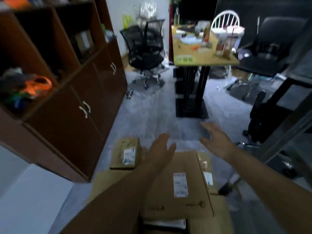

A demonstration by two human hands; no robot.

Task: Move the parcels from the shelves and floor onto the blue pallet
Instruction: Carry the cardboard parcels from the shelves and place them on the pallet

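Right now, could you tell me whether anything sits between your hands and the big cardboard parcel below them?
Nothing visible does. The left hand and right hand hover open and empty above the big parcel, with only air between. No blue pallet is in view.

This is an office room: a mesh swivel chair (pixel 144 48) and a black padded chair (pixel 270 46) stand on castors beside a cluttered wooden table (pixel 202 46), a tall brown cabinet (pixel 76 81) with shelves and doors lines the left wall, and labelled cardboard parcels (pixel 177 183) sit on the grey floor (pixel 152 112).
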